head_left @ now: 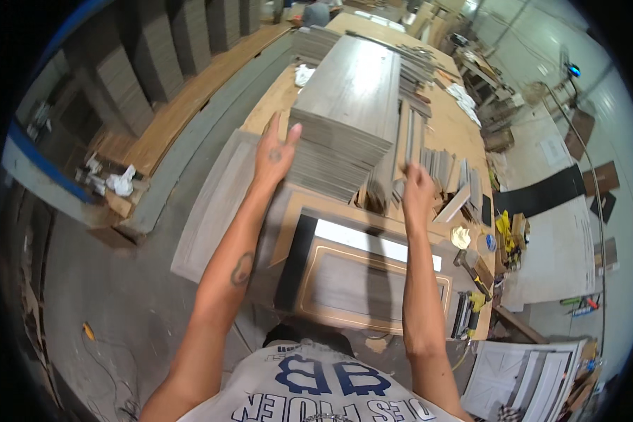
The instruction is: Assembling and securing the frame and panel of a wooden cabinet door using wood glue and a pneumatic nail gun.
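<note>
A tall stack of grey wood-grain boards (348, 84) stands on the worktable ahead of me. My left hand (273, 155) is by the stack's near left corner, thumb and fingers apart, holding nothing; I cannot tell if it touches the boards. To the right of the stack, my right hand (419, 184) is closed, fingers curled, near long narrow grey strips (413, 133); what it grips, if anything, is hidden. Between my forearms lies a grey panel (355, 285) with a light routed outline, blurred. A white strip (373, 243) and a black strip (295, 260) run along its edges.
A large grey board (211, 204) lies left of the stack. On the right are upright short strips (439, 165), a hammer (473, 274), a nail gun (467, 314), a blue tape roll (490, 243) and a cream-coloured lump (461, 237). Tall board stacks (105, 84) stand far left.
</note>
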`<state>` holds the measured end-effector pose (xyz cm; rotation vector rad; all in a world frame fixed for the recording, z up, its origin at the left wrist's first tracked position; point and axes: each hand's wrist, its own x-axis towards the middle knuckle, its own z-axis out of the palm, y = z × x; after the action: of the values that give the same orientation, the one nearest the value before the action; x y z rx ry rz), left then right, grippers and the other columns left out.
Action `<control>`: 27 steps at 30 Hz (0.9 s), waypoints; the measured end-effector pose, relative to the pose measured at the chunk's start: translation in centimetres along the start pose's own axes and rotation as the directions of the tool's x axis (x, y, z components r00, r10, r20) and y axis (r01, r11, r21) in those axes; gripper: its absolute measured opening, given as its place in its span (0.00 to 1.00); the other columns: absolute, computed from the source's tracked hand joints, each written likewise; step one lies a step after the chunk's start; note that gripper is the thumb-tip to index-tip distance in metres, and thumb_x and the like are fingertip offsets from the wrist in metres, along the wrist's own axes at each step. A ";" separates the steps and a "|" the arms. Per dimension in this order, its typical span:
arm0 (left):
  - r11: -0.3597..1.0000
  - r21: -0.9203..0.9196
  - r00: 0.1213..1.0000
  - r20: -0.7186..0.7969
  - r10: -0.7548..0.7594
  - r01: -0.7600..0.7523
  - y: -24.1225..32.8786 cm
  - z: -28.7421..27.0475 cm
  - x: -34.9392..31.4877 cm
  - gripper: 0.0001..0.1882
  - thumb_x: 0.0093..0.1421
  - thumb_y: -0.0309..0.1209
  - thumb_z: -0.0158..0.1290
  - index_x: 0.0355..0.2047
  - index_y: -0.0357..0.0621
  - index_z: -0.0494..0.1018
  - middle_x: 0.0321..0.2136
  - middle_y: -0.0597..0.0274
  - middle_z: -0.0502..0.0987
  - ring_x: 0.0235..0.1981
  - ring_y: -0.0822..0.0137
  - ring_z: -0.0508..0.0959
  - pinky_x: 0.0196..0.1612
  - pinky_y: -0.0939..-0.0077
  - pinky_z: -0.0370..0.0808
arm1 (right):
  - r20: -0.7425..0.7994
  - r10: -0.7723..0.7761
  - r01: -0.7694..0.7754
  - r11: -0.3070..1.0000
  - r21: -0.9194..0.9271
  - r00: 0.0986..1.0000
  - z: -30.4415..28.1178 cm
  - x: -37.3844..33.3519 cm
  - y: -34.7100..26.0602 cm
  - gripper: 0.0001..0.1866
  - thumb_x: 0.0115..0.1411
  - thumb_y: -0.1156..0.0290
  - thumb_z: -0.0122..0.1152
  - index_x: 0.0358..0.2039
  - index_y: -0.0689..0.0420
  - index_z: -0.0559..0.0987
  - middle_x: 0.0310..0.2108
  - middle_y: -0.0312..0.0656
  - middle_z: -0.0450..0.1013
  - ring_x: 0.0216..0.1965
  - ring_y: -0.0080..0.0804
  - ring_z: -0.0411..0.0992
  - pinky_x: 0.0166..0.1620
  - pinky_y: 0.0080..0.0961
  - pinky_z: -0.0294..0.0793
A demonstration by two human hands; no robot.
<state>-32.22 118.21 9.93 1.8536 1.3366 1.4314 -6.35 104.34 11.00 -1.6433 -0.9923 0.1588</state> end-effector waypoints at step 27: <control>0.275 -0.852 0.596 0.052 -0.801 0.445 9.7 -10.3 -19.5 0.30 0.62 0.40 0.56 0.59 0.34 0.65 0.57 0.51 0.70 0.57 0.58 0.71 0.59 0.58 0.68 | 0.549 0.408 -0.672 0.576 0.466 0.730 -7.5 -17.8 -1.6 0.21 0.69 0.61 0.53 0.54 0.66 0.73 0.45 0.48 0.75 0.47 0.29 0.75 0.46 0.25 0.77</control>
<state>-37.40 94.81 12.07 0.2847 1.0650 1.5442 -14.10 86.83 7.99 -1.2182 -0.5413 1.1833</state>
